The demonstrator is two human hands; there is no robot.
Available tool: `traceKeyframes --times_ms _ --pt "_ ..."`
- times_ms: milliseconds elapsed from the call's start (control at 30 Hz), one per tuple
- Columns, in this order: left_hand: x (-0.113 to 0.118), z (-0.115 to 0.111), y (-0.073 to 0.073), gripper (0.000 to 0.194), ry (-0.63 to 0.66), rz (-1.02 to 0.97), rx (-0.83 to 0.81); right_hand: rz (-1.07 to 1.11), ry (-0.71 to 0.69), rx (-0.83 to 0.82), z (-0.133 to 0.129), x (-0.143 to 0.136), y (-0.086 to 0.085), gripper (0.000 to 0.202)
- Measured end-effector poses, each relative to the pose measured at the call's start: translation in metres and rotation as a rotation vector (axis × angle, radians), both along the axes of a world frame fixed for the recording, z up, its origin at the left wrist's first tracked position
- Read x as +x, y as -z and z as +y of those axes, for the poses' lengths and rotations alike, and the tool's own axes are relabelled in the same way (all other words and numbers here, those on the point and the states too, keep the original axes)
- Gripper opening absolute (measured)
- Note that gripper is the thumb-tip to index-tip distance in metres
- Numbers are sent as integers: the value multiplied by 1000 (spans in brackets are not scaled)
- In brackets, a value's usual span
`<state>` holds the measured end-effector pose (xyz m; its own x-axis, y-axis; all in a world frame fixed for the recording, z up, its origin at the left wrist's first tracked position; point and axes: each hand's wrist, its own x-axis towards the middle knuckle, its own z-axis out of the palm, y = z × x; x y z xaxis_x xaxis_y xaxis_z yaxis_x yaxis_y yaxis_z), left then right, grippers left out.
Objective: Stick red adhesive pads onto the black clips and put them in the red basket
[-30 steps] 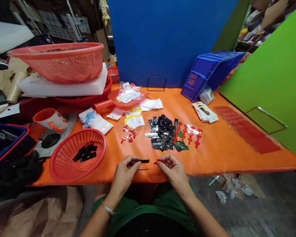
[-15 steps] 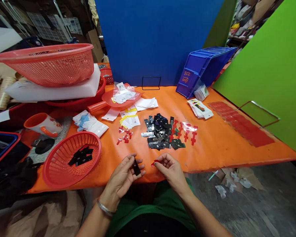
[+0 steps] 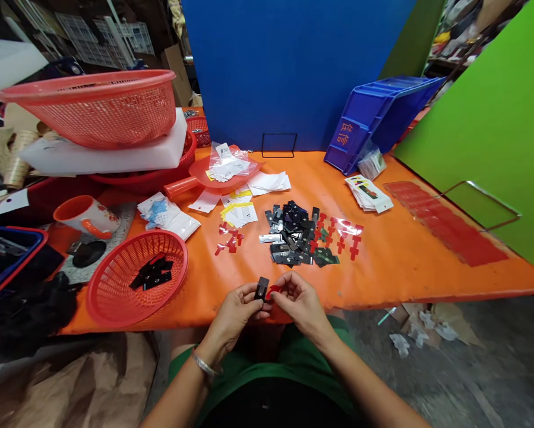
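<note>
Closer together now: left hand (image 3: pixel 235 309) pinching black piece (image 3: pixel 262 288), right hand (image 3: pixel 301 300) pinching red piece (image 3: pixel 274 289), outline partly hidden.

The strip (image 3: pixel 262 288) you are holding is showing black, and the tab (image 3: pixel 273 289) you are pinching is showing red. Your tabletop (image 3: pixel 391 261) is spreading plain orange, while the heap of flat pieces (image 3: pixel 293 235) is mixing black, grey and dark green. The mesh basket (image 3: pixel 108 273) is appearing red, the mug (image 3: pixel 77 222) white with reddish florals, the back panel (image 3: pixel 293 65) solid blue, the side panel (image 3: pixel 493 131) lime green.
</note>
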<state>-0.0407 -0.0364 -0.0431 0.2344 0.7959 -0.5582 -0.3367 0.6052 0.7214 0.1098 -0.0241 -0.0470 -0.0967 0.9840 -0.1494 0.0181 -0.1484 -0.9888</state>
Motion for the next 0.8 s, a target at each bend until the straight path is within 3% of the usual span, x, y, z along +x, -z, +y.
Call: traceKeyframes --times_ms 400,800 --pt "-4 3 2 37 62 -59 -10 -130 -57 82 -2 -8 12 13" --pt "-4 4 -2 38 80 -37 -13 -154 -63 92 -1 -9 12 10"
